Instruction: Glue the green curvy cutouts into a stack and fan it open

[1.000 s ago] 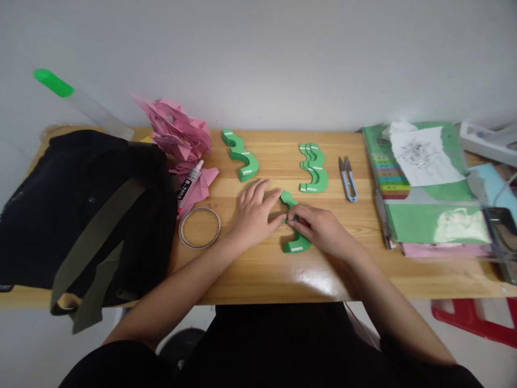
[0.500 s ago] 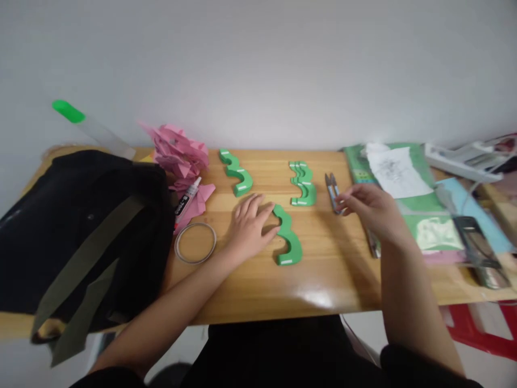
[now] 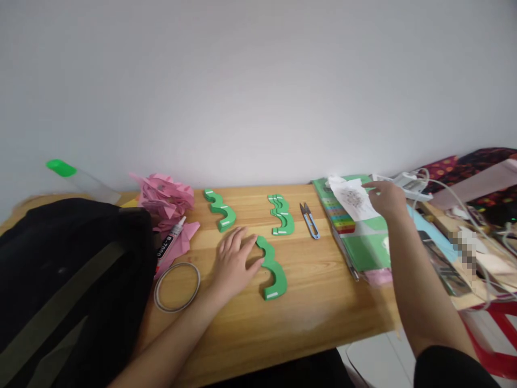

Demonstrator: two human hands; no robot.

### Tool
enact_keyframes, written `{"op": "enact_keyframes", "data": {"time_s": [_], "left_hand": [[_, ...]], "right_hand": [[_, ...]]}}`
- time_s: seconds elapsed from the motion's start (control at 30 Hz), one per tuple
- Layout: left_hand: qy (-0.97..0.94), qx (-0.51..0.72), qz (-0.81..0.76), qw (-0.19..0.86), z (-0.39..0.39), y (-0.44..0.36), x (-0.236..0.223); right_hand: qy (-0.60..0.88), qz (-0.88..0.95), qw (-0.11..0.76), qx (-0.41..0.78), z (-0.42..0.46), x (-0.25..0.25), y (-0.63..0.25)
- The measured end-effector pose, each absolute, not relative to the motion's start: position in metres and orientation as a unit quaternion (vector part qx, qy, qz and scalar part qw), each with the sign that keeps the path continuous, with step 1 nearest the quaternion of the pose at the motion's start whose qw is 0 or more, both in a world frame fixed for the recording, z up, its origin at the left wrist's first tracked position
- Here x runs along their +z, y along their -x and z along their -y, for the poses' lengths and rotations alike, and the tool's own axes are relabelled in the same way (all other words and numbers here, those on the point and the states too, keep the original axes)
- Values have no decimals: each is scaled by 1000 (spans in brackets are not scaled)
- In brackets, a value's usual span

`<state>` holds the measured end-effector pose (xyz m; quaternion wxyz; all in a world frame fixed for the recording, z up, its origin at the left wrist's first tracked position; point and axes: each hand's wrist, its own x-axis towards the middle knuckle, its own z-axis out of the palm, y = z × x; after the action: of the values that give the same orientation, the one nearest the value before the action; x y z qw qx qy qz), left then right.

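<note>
My left hand (image 3: 234,265) rests on the wooden table with its fingers spread, thumb and index fingertip against the edge of a green wavy piece (image 3: 278,275) that has a white strip at its lower end. Behind it lie another green wavy piece (image 3: 220,209) and a set of nested green wavy pieces (image 3: 287,220). Blue-handled thread snips (image 3: 310,222) lie to their right. My right hand (image 3: 386,198) hovers at the right edge of a white paper (image 3: 350,198) with dark specks on it, index finger stretched out; its other fingers are partly hidden.
At left are a black bag (image 3: 76,269), crumpled pink paper (image 3: 165,196), a glue tube (image 3: 170,240) and a thin ring (image 3: 158,293). Under the white paper lies a green folder (image 3: 365,250). Farther right are a phone (image 3: 446,269), a white power strip (image 3: 412,186) and cables.
My right hand has left the snips, which now lie on the table, and moved right to the white paper. My left hand stays by the green piece. The view has turned to the right.
</note>
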<state>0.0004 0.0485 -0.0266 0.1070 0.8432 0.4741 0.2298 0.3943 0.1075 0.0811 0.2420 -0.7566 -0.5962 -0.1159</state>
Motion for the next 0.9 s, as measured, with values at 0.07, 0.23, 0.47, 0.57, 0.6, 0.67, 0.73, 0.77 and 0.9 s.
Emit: {"op": "enact_keyframes", "data": {"time_s": [0.07,0.23,0.47,0.57,0.6,0.67,0.73,0.77,0.9], "left_hand": [[-842,224,-477,114,-49,-1,-26],[-836,215,-485,141,-48,-2,-19],[-836,196,-486,161,-50,-1,-18],[-835,195,-485,173,-50,-1,-17],[-834,197,-484,175,-50,-1,-17],[-833,202,-483,177,-50,-1,-18],[-833,204,-482,181,-49,-1,-18],[-832,206,-481,184,-49,-1,-18],[-844,223,-445,201,-49,2,-15]], "right_hand": [[782,566,237,-111,-101,82,-385],[707,656,261,42,-56,70,-303],[412,854,175,266,13,32,-199],[419,852,194,248,22,17,-194],[422,850,207,237,24,14,-194],[424,850,228,215,26,8,-195],[423,851,240,197,28,5,-194],[423,852,243,192,29,4,-193],[431,853,238,173,32,4,-190]]}}
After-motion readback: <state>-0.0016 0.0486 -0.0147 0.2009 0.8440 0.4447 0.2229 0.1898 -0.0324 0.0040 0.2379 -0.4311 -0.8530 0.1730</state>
